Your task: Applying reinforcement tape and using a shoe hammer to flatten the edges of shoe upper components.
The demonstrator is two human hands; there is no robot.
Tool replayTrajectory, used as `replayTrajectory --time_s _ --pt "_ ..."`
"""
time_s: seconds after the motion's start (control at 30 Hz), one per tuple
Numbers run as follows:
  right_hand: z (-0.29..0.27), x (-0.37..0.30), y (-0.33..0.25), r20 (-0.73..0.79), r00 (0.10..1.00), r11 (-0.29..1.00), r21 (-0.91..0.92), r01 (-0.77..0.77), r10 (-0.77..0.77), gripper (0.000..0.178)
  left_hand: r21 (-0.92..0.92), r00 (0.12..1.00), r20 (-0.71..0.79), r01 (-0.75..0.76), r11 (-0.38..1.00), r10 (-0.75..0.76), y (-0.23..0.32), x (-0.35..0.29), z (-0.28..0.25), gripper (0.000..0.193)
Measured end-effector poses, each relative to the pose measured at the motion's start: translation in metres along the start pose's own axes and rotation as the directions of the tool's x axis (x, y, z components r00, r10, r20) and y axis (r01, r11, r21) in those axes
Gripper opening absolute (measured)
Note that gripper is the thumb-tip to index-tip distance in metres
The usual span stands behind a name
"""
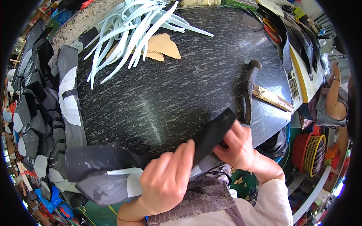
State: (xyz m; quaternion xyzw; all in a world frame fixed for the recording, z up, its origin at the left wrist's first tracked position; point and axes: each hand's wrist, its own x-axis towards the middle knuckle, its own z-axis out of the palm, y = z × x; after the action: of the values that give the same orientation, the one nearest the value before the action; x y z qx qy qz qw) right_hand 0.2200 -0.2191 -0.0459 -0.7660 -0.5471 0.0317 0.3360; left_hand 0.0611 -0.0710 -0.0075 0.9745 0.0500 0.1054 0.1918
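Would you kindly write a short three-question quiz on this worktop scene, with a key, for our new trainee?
1. True or false: the hammer lies to the right of the pale blue strips.
2. Fill in the colour: the flat pieces partly covered by the pale blue strips are ____.
3. What is the right hand holding?
A) a yellow basket
B) a black piece
C) a wooden handle

Key: 1. True. 2. Tan. 3. B.

A flowered brownish apron (194, 206) lies over a cream short-sleeved top (272, 201); left hand (166, 177) and right hand (238, 147) are bare.
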Motion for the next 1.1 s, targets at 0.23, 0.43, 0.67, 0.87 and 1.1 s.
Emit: replayTrajectory --time_s 0.23,0.43,0.67,0.87,1.1 --pt "-0.013 0.021 0.021 0.064 0.987 0.974 0.18 0.135 -0.149 0.058 0.281 0.935 0.171 -0.349 0.894 0.312 -0.002 -0.019 0.019 0.042" --pt "-0.026 0.035 0.027 0.297 0.802 0.844 0.025 0.536 -0.518 0.031 0.342 0.922 0.188 -0.385 0.857 0.339 -0.001 -0.019 0.018 0.042" --pt "-0.046 0.049 0.027 0.425 0.745 0.782 -0.124 0.611 -0.514 0.033 0.452 0.887 0.177 -0.458 0.766 0.426 -0.003 -0.014 0.021 0.04" --pt "-0.026 0.028 -0.009 0.159 0.895 0.839 0.446 0.311 -0.417 0.044 0.383 0.919 0.163 -0.395 0.835 0.36 0.006 -0.021 0.021 0.036" --pt "0.006 0.018 0.005 0.379 0.83 0.854 0.48 0.202 -0.409 0.057 0.433 0.996 0.087 -0.054 0.9 0.018 -0.022 -0.024 -0.032 0.017"
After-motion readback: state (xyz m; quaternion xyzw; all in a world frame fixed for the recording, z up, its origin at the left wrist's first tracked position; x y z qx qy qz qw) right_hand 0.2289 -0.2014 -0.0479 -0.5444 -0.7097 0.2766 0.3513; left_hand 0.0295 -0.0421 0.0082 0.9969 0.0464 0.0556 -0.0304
